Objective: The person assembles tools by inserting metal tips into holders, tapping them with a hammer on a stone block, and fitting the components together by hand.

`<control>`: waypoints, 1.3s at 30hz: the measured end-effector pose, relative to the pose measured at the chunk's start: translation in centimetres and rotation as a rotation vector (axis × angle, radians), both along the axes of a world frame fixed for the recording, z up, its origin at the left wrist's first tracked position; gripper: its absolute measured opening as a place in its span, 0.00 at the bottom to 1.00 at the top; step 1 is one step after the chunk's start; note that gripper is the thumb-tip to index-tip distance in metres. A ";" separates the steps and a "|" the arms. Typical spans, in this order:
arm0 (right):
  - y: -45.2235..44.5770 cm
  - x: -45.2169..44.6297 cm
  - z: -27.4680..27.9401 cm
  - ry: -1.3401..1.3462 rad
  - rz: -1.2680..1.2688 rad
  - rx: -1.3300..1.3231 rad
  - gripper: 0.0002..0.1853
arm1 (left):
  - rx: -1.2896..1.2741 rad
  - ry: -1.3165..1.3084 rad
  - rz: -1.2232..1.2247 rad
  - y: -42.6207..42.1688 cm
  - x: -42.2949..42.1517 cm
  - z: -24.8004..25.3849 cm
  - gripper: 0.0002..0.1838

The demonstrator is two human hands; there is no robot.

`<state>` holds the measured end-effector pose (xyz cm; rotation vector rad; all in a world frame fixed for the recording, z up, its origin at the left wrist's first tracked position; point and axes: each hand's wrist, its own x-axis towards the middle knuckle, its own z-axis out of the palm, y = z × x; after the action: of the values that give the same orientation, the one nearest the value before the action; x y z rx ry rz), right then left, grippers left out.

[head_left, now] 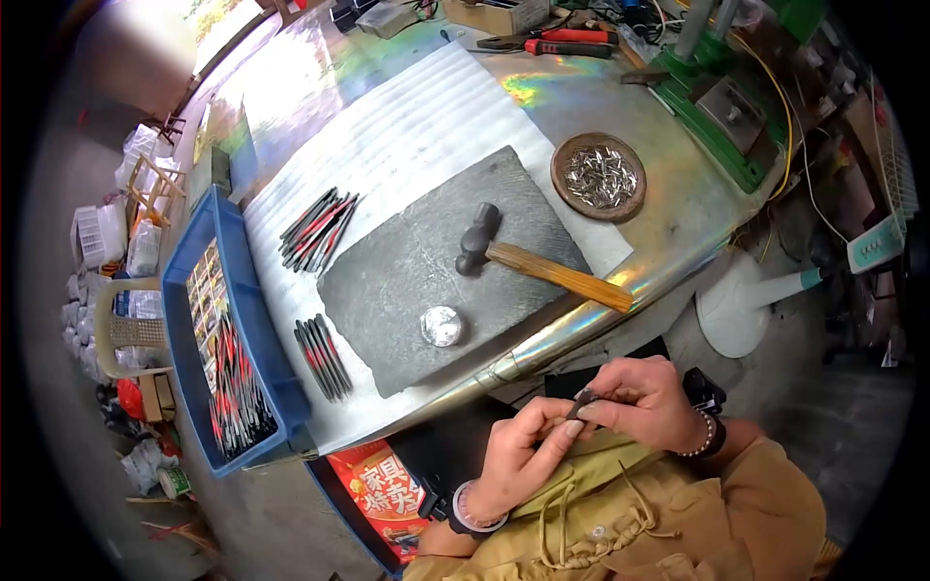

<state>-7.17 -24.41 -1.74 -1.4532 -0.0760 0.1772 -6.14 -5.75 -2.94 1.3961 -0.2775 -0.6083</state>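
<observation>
My left hand [531, 447] and my right hand [647, 405] meet in front of my body, below the table's near edge. Between their pinched fingertips is a small, dark, narrow piece [581, 403], mostly covered by the fingers; its kind cannot be made out. On the grey stone slab [407, 261] lies a hammer [557, 273], its wooden handle reaching past the slab's near right edge. A shiny round metal piece [442, 326] sits near the slab's front. Two bundles of slim black-and-red tools, one farther back [318, 230] and one nearer [323, 358], rest left of the slab.
A blue bin [254, 320] at left holds more black-and-red tools. A round brown bowl [632, 201] of small metal pins stands right of the slab. White foam sheeting [387, 136] lies beneath. At back right are red-handled pliers [570, 46] and a green machine stand [722, 126].
</observation>
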 end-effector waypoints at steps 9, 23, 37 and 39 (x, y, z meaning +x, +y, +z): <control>0.4 0.6 1.6 -0.186 -0.121 -0.245 0.06 | -0.036 -0.046 0.022 0.3 0.0 -0.8 0.07; 1.2 1.9 1.6 -0.239 -0.012 -0.349 0.05 | 0.120 -0.145 0.065 0.9 0.2 0.1 0.06; 3.1 3.3 1.8 -0.144 0.089 -0.282 0.07 | 0.169 -0.234 0.055 2.6 1.3 1.7 0.08; 3.5 3.5 1.9 -0.067 0.097 -0.217 0.07 | 0.188 -0.234 0.050 2.9 1.4 1.6 0.07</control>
<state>-3.63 -20.90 0.18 -1.6737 -0.1865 0.2215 -4.78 -2.89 -1.35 1.6544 -0.3775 -0.4379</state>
